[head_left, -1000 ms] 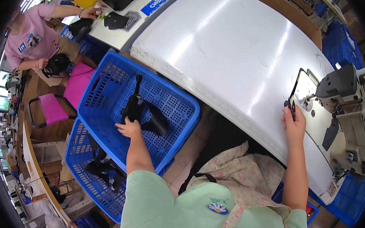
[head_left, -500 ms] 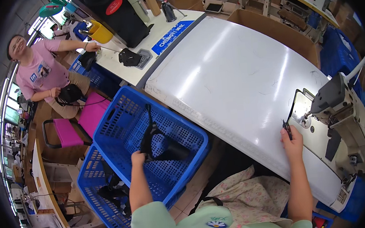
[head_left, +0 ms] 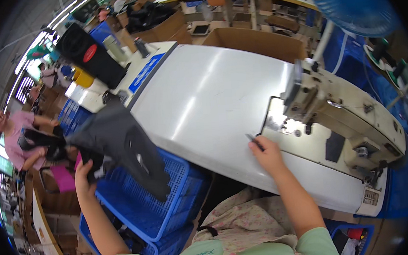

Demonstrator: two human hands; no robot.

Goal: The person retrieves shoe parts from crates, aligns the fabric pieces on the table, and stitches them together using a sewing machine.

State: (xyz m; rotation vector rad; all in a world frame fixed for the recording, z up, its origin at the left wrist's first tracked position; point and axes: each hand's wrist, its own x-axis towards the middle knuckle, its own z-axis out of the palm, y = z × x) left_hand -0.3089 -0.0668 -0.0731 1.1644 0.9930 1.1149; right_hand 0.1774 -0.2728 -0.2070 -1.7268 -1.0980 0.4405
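Note:
My left hand (head_left: 84,179) is closed on one end of a black garment (head_left: 141,154), raised above the blue basket (head_left: 184,215). The cloth is spread out and blurred by motion, so its exact cut cannot be made out. Small dark thread snips (head_left: 258,144) are in my right hand (head_left: 268,157), their tip pointing away from me over the white sewing table (head_left: 207,103). Just right of that hand stands the sewing machine (head_left: 342,112), with a dark scrap of cloth (head_left: 334,147) on its metal plate.
Another blue basket with dark pieces lies under the first. A person in pink (head_left: 20,137) handles black pieces at the far left. Behind the table stands a cardboard box (head_left: 255,42); a blue fan (head_left: 352,0) is at upper right. A magenta chair (head_left: 63,178) is beyond my left hand.
My left hand has lifted the black garment out of the basket and moved left with it. The view has turned right. My right hand still holds the snips over the table.

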